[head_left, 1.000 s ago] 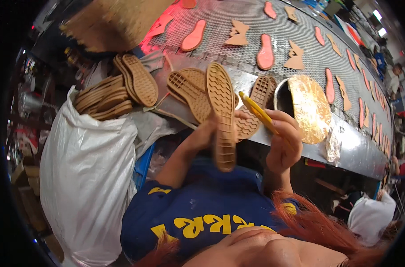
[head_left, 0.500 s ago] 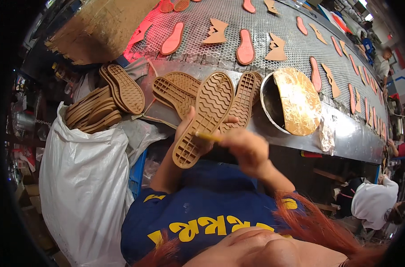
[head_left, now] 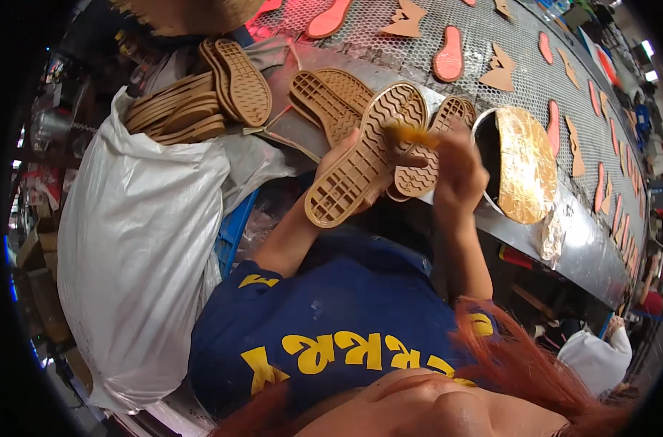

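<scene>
My left hand (head_left: 336, 154) is closed round a tan shoe sole (head_left: 353, 175), tilted with its grooved, gridded face up; most of the fingers are hidden beneath it. In my right hand (head_left: 463, 171) is a yellow-handled brush (head_left: 413, 135), blurred by motion, over the upper, wavy-grooved part of the sole. Whether its tip touches the sole I cannot tell. Just beyond, more soles (head_left: 323, 102) lie on the metal ledge, and another sole (head_left: 417, 178) lies partly behind my right hand. To the right stands a round pot (head_left: 480, 132), half covered by a foil-wrapped board (head_left: 524, 164).
Several soles (head_left: 245, 86) are piled at the left above a white sack (head_left: 142, 262). Past the metal ledge (head_left: 594, 269) runs a mesh conveyor (head_left: 390, 54) carrying pink insoles (head_left: 449, 55) and brown zigzag-cut pieces (head_left: 498, 70). A person in white (head_left: 597, 360) is at the lower right.
My right hand has moved the brush from the lower half of the sole to its upper part. My left hand still grips the sole. The whole view has shifted.
</scene>
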A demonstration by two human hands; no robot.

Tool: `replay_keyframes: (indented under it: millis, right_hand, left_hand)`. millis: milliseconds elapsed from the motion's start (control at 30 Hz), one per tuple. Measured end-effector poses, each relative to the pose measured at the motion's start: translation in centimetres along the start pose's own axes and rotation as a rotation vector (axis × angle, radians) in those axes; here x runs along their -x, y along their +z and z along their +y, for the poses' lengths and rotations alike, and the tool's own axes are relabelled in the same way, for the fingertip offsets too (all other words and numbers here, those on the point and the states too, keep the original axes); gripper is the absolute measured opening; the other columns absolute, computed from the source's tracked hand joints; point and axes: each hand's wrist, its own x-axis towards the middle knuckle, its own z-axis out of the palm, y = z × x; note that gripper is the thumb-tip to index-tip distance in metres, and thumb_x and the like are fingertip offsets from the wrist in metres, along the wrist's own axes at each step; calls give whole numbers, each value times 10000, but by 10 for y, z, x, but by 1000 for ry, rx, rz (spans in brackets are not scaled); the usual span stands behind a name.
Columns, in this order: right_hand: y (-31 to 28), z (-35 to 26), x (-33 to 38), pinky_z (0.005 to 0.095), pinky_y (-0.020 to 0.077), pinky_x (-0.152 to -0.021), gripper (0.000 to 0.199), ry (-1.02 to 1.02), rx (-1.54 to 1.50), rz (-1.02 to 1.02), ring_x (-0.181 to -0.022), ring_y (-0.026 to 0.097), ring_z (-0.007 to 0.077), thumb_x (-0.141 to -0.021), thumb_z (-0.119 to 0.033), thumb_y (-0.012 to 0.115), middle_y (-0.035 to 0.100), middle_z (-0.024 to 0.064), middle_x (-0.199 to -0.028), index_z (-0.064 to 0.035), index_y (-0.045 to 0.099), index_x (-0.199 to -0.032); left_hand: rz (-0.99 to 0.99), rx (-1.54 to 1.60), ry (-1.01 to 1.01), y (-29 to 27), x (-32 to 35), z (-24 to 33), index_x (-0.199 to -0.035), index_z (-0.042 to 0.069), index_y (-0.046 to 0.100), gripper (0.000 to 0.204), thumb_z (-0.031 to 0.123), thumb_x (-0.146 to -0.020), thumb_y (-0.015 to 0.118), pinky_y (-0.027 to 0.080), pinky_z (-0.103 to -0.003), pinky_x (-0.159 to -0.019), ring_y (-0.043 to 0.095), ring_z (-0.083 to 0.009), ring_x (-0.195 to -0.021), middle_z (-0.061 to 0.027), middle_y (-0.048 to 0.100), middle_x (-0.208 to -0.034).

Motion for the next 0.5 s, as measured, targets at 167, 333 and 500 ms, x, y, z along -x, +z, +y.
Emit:
replay_keyframes:
  millis: [167, 333, 500]
  right_hand:
    - [16, -13, 22, 467, 468, -907, 255, -532, 279, -197, -744, 629, 257, -719, 44, 589, 643, 111, -816, -25, 629, -961]
    - [-10, -33, 29, 423, 427, -968, 143, -32, -170, -231, -925, 620, 273, -842, 24, 554, 636, 152, -967, 5, 620, -968]
    - [-62, -8, 12, 309, 436, -900, 187, -182, -162, 478, -972, 564, 172, -965, -115, 497, 596, 123, -1034, 35, 557, -1058]
  left_hand:
    - [74, 77, 24, -10, 10, -6, -1395, -3, 303, 636, 475, -975, 318, 572, -324, -602, 651, -249, -790, -229, 532, -1144]
    - [-76, 218, -136, -28, -4, 0, -1443, 18, 188, 759, 584, -945, 275, 582, -382, -634, 662, -324, -831, -302, 512, -1201]
    - [117, -307, 30, 11, -37, 1, -1443, 62, 175, 612, 465, -990, 259, 532, -456, -832, 616, -314, -988, -230, 464, -1286]
